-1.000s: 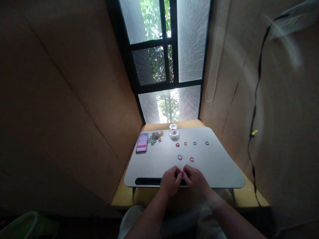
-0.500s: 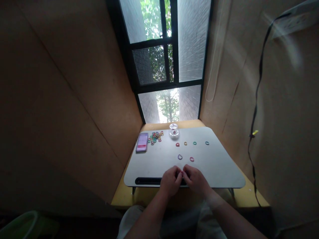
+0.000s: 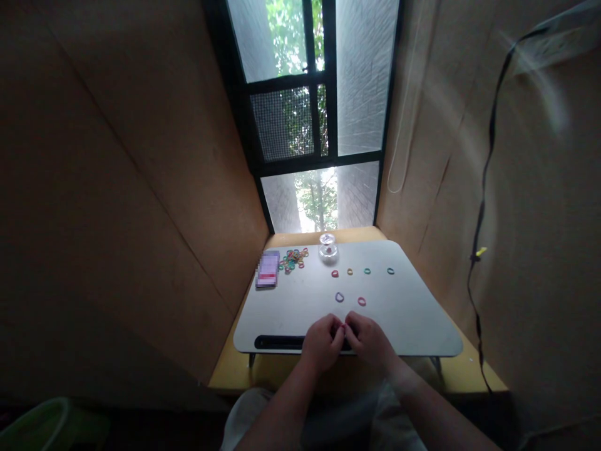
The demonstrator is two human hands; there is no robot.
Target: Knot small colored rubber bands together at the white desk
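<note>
My left hand (image 3: 323, 340) and my right hand (image 3: 367, 337) meet over the front edge of the white folding table (image 3: 291, 313). Their fingertips pinch a small pinkish-red hair tie (image 3: 343, 326), mostly hidden by the fingers. Just beyond them lie a purple hair tie (image 3: 339, 297), bent a little out of round, and a pink hair tie (image 3: 361, 302). Farther back is a spaced row: a red hair tie (image 3: 335, 274), a yellow one (image 3: 350, 272), a green one (image 3: 367, 271) and a dark blue one (image 3: 390, 271).
At the back left, a heap of mixed hair ties (image 3: 294, 258) lies beside a phone (image 3: 267, 269). A clear round container (image 3: 328, 252) stands near the window. A black slot (image 3: 279, 342) runs along the front edge. A black cable (image 3: 479, 219) hangs on the right wall.
</note>
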